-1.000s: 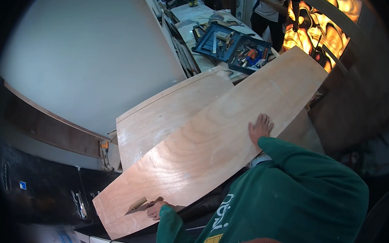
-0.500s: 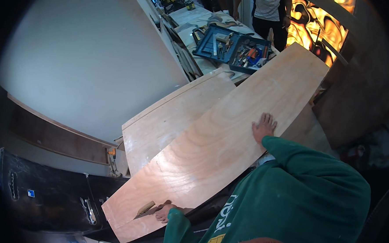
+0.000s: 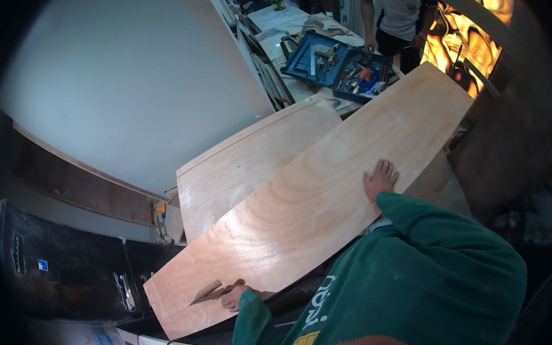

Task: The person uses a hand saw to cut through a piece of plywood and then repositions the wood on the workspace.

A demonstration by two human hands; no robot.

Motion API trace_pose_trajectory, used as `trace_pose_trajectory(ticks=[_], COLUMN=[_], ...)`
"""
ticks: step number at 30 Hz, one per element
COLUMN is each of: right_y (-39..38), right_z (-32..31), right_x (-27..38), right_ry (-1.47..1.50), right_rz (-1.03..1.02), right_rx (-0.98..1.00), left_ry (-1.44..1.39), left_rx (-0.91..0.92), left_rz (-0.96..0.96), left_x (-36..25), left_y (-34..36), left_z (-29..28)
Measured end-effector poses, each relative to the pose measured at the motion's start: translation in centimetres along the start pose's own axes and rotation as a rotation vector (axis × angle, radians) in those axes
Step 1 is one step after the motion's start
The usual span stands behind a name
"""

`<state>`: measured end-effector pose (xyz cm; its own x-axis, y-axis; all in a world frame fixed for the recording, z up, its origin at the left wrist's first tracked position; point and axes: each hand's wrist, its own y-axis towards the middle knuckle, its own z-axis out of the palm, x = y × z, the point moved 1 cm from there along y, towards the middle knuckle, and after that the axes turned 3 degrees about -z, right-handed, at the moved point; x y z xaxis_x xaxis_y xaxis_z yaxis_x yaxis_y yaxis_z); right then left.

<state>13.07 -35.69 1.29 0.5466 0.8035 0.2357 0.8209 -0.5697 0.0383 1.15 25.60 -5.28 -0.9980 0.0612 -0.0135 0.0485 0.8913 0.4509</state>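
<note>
Cluttered workshop, pale glossy plywood panel [image 3: 314, 195], right hand [image 3: 381, 181] flat, left hand [image 3: 235, 295] seemingly gripping scraper [image 3: 205, 291]

2 plywood sheets [image 3: 302, 202] overlap; 1 open blue tool case [image 3: 339, 66] sits on the far workbench [image 3: 274, 19].

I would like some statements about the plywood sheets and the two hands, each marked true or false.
1. The right hand lies flat on the upper plywood sheet. True.
2. The left hand holds a hammer. False: it holds a flat tool, probably a scraper, against the sheet.
3. A second plywood sheet lies partly under the upper one. True.
4. The blue tool case is closed. False: it lies open, with tools inside.
5. Another person stands beyond the tool case. True.
</note>
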Motion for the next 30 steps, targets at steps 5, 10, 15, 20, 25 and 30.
trace_pose_trajectory(ticks=[5, 10, 15, 20, 25, 30], right_y=[0.0, -0.1, -0.3, -0.3, -0.3, -0.3], right_z=[-0.3, -0.6, -0.9, -1.1, -1.2, -1.1], right_x=[0.0, 0.2, 0.2, 0.0, 0.1, 0.1], right_ry=[0.060, 0.071, 0.052, 0.090, 0.084, 0.065], right_rz=[0.012, 0.013, -0.003, 0.002, 0.003, 0.006], right_rx=[0.070, 0.077, 0.028, 0.076, 0.076, 0.074], left_ry=[0.004, -0.010, 0.004, 0.004, 0.009, -0.002], left_rx=[-0.084, -0.080, -0.099, -0.162, -0.166, -0.187], left_rz=[0.016, 0.014, 0.005, 0.030, 0.021, 0.022], left_x=[0.1, -0.1, 0.0, 0.2, 0.3, 0.1], left_y=[-0.1, 0.2, 0.0, -0.3, -0.2, -0.1], left_z=[-0.1, -0.3, -0.4, 0.0, 0.6, 0.7])
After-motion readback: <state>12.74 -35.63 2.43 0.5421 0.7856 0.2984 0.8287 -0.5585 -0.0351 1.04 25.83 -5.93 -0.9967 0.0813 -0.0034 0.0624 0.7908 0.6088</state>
